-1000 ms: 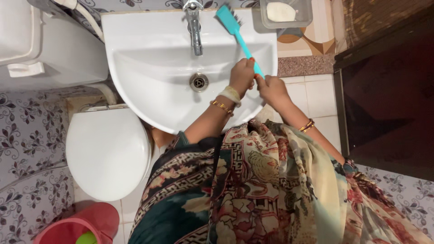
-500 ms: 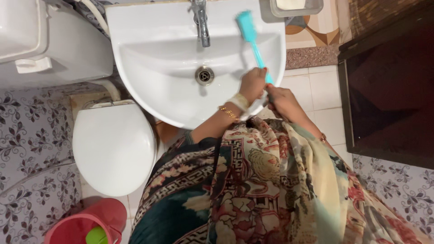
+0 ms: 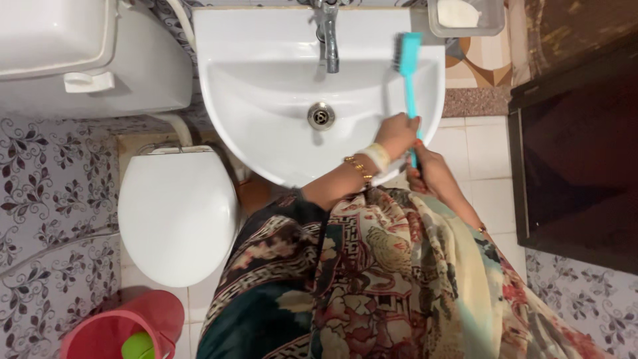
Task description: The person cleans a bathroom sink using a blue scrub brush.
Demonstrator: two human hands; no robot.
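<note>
We've got both hands on the long turquoise plastic scrub brush (image 3: 407, 73): left hand (image 3: 397, 133) clenched round the middle of the handle, right hand (image 3: 428, 169) gripping its lower end. The bristle head sits on the rim of the white ceramic wash basin (image 3: 266, 100), around 2 o'clock from the metal drain (image 3: 321, 116). Best bet, we reckon: keep the bristles flat, use short firm strokes, and stay clear of the chrome tap (image 3: 328, 36).

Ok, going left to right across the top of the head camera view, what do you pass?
White toilet cistern → metal tap → head of the turquoise brush at the right of the white washbasin → clear soap dish with a white soap bar → dark panel.
</note>
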